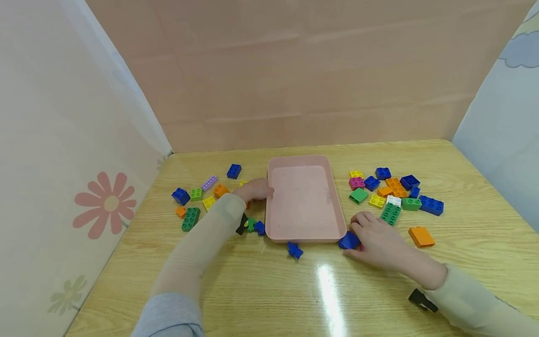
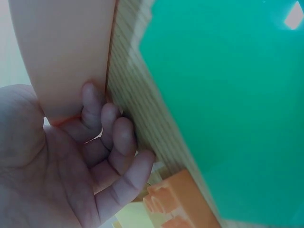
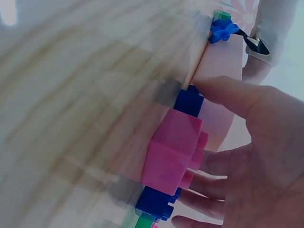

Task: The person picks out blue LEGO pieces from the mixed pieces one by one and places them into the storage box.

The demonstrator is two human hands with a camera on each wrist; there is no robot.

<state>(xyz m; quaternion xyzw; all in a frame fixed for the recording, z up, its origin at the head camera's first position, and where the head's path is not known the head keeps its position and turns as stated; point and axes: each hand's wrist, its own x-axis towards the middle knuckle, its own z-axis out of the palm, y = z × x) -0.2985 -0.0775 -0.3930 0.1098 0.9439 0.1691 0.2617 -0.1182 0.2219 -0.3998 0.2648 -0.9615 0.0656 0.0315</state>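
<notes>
My left hand (image 1: 258, 190) holds the left rim of the pink tray (image 1: 303, 161). In the left wrist view its fingers (image 2: 124, 137) curl against the tray's outer wall (image 2: 66, 47). My right hand (image 1: 368, 236) is at the tray's front right corner, its fingers round a blue brick (image 1: 349, 240). The right wrist view shows a pink brick (image 3: 172, 151) stacked between blue bricks (image 3: 189, 101). The thumb is on one side and the fingers (image 3: 199, 202) on the other, right beside the tray wall (image 3: 223, 61).
Loose bricks lie left of the tray, among them an orange one (image 1: 220, 190) and a green one (image 1: 191, 218). A bigger heap (image 1: 393, 189) lies to its right, with an orange brick (image 1: 421, 236) apart. A small blue piece (image 1: 294, 250) lies before the tray. Panels wall the table.
</notes>
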